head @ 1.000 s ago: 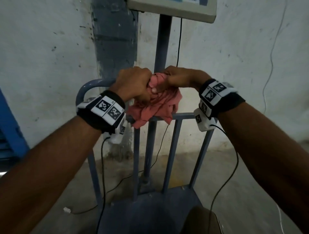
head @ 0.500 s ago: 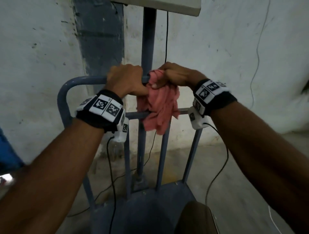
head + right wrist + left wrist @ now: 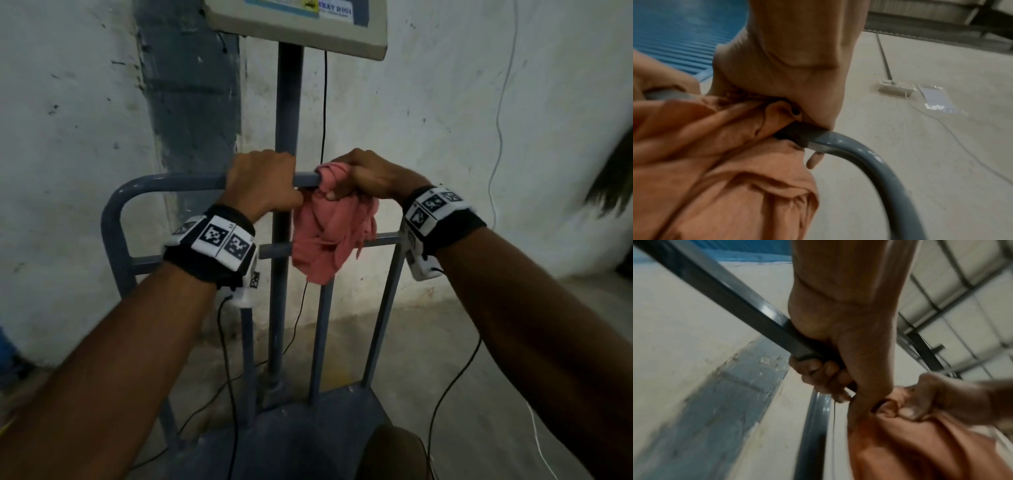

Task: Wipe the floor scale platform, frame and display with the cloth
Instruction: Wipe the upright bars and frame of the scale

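Observation:
A grey-blue tubular frame (image 3: 171, 181) rises from the dark scale platform (image 3: 301, 435), and a beige display (image 3: 301, 24) tops the centre post. My left hand (image 3: 263, 181) grips the top rail bare, fingers curled round it (image 3: 818, 374). Just to its right, my right hand (image 3: 363, 178) clutches a pink cloth (image 3: 329, 236) wrapped over the same rail, the loose end hanging past the lower crossbar. In the right wrist view the cloth (image 3: 725, 162) bunches round the rail (image 3: 849, 151) beside its curved corner.
A whitewashed wall (image 3: 445, 120) with a grey painted strip stands close behind the scale. Black cables (image 3: 298, 329) run down the post and across the concrete floor. A blue shutter (image 3: 674, 32) lies to the left, and a long-handled floor tool (image 3: 894, 86) lies on the floor.
The hands have drawn apart on the top rail: the left has let go of the cloth and now grips bare rail, while the right has slid the cloth rightward. The view tilted up, showing the display.

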